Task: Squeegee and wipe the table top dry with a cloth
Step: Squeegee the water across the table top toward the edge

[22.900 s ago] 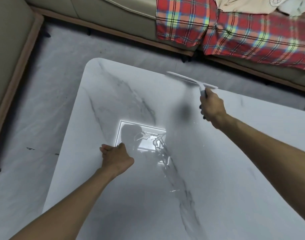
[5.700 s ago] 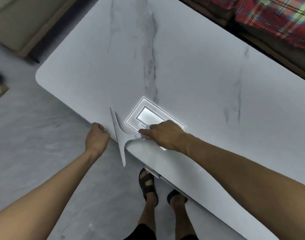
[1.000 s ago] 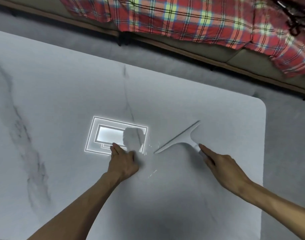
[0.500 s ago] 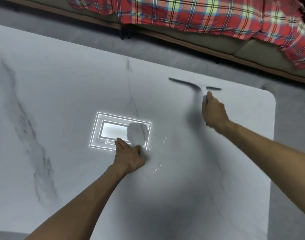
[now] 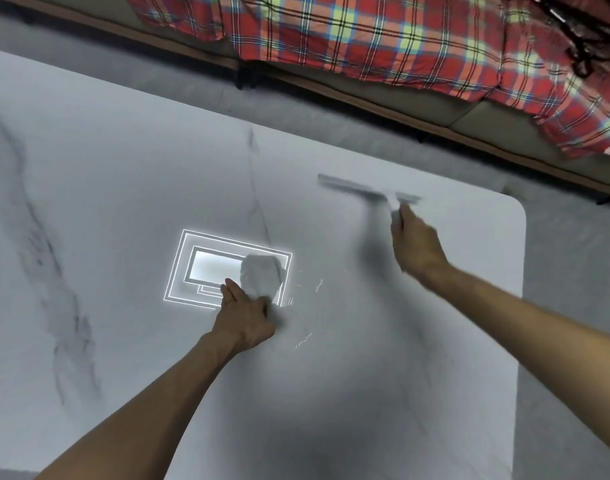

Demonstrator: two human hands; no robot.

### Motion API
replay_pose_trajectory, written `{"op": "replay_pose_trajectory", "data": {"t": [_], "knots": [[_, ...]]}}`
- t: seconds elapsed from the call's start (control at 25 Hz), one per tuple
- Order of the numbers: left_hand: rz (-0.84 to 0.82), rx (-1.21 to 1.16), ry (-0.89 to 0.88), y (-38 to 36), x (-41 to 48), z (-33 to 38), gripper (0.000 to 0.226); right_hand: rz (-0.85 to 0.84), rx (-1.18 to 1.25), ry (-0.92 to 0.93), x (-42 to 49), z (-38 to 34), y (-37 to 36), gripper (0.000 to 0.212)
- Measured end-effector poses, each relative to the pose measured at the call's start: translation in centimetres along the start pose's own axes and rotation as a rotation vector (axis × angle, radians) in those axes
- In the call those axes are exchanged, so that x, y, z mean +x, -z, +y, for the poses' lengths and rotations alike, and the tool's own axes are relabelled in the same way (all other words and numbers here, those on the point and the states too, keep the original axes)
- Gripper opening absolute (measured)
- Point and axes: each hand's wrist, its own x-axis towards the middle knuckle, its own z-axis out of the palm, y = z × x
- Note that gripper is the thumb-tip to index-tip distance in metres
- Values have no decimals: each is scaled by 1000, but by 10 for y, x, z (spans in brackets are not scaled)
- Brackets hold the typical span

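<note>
The white marble table top [image 5: 435, 393] fills most of the view. My right hand [image 5: 414, 247] grips the handle of a white squeegee [image 5: 366, 192]. Its blade is blurred and lies across the table near the far edge, close to the far right corner. My left hand [image 5: 244, 317] rests flat on the table at mid-view and holds nothing. Thin streaks of water [image 5: 310, 289] glint just to the right of my left hand. No cloth is in view.
A ceiling light's reflection [image 5: 206, 268] shines beside my left hand, with my head's shadow in it. A sofa [image 5: 487, 123] with a red plaid blanket [image 5: 383, 36] runs along the far side. Grey floor [image 5: 573, 306] lies past the table's right edge.
My right hand has swung the squeegee from the middle of the table, near my left hand, out to the far edge. My left hand has stayed in place.
</note>
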Motion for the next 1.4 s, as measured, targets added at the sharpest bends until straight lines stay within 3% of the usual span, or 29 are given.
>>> {"op": "replay_pose_trajectory", "data": {"t": [0.16, 0.32, 0.48, 0.64, 0.84, 1.04, 1.08, 1.28, 1.4], "knots": [[27, 47, 2, -9, 5, -9, 38, -19, 272, -161, 50, -52, -27, 44], [48, 59, -17, -11, 2, -11, 41, -74, 38, 148, -11, -50, -78, 48], [69, 55, -47, -8, -11, -15, 35, -168, -93, 334, -71, -6, -98, 51], [175, 108, -90, -17, -29, -23, 42, -203, -224, 391, -88, 55, -82, 53], [141, 143, -9, -82, -64, -9, 44, -205, -282, 381, -98, 144, -55, 52], [223, 164, -93, -120, -90, 23, 38, -254, -326, 284, -114, 217, -10, 50], [221, 73, -78, -123, -88, 26, 42, -255, -323, 273, -115, 221, 0, 49], [210, 36, 155, -131, -76, 27, 50, -138, -60, 230, -45, 163, 19, 47], [264, -86, 167, -135, -69, 22, 54, -55, 106, 112, 29, 100, 10, 33]]}}
